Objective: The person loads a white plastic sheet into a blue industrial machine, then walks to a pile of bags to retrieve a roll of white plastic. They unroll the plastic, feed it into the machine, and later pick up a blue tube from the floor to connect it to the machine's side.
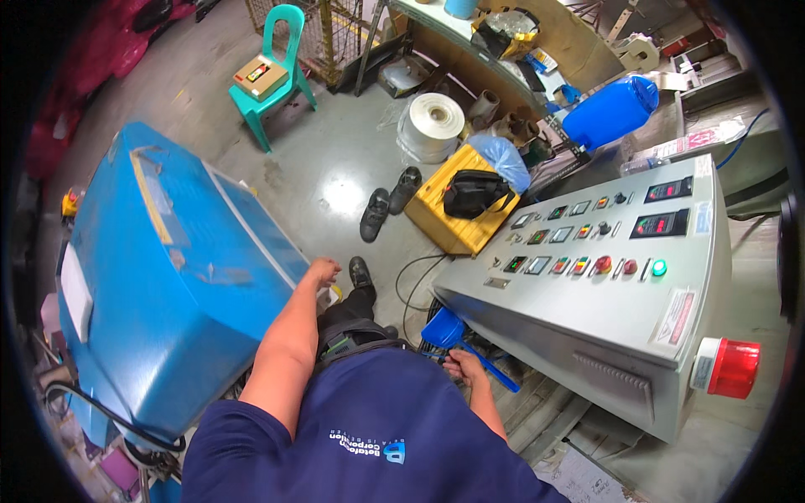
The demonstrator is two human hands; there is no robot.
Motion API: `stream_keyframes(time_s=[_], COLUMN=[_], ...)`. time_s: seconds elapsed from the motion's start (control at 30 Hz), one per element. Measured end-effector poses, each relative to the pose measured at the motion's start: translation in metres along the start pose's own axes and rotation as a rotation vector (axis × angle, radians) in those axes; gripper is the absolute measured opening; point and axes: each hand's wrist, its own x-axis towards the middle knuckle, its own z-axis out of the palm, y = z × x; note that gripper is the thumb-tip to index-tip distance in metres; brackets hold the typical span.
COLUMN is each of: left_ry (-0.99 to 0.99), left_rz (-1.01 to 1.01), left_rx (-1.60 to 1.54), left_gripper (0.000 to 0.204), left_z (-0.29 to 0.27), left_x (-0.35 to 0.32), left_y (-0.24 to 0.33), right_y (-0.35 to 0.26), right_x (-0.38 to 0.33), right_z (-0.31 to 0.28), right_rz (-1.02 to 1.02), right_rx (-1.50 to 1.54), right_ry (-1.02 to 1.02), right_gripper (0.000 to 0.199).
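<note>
My left hand (323, 272) reaches forward beside the edge of a large blue machine cover (231, 281). Its fingers are loosely bent and apart, and I see nothing held in them. Just below it, a small yellow and white thing (334, 294) shows in part. My right hand (463, 367) is close to my waist with the fingers curled. A thin, dark bluish thing (434, 356) sticks out by its fingertips, too small to name. Beyond that hand lies a blue dustpan (443, 329), its handle (496, 370) passing close behind the knuckles.
At right stands a grey control panel (545, 306) with a lit green button (659, 267) and a red beacon (734, 369). Ahead are a yellow crate (440, 210) with a black bag (474, 194), loose shoes (375, 215), a white film roll (435, 117) and a green chair (283, 29). A cable (401, 293) crosses the floor.
</note>
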Motion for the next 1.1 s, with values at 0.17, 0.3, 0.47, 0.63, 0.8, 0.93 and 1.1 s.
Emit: stream_keyframes(time_s=[0.17, 0.3, 0.47, 0.63, 0.8, 0.93, 1.1], left_ry=[0.011, 0.065, 0.111, 0.121, 0.13, 0.119, 0.157], left_rz=[-0.007, 0.098, 0.11, 0.034, -0.02, 0.005, -0.008], left_rx=[-0.103, -0.234, -0.32, -0.326, -0.337, -0.337, -0.366], left_gripper=[0.027, 0.03, 0.033, 0.034, 0.034, 0.033, 0.034], left_z=[-0.027, -0.052, -0.078, -0.091, -0.105, -0.118, -0.143], left_x=[0.016, -0.001, 0.003, -0.005, 0.005, 0.011, 0.014], left_y=[0.046, 0.091, 0.098, 0.083, 0.063, 0.084, 0.105], right_y=[-0.036, -0.072, -0.112, -0.201, -0.236, -0.244, -0.302], right_x=[0.007, 0.01, 0.084, 0.06, 0.067, 0.091, 0.069], right_z=[0.019, 0.052, 0.037, 0.067, 0.088, 0.103, 0.151], right_rz=[0.066, -0.093, -0.182, -0.187, -0.245, -0.217, -0.205], right_rx=[-0.195, -0.23, -0.429, -0.275, -0.244, -0.349, -0.584], right_ry=[0.113, 0.08, 0.013, 0.082, 0.066, 0.062, -0.027], right_gripper=[0.023, 0.021, 0.026, 0.02, 0.019, 0.018, 0.019])
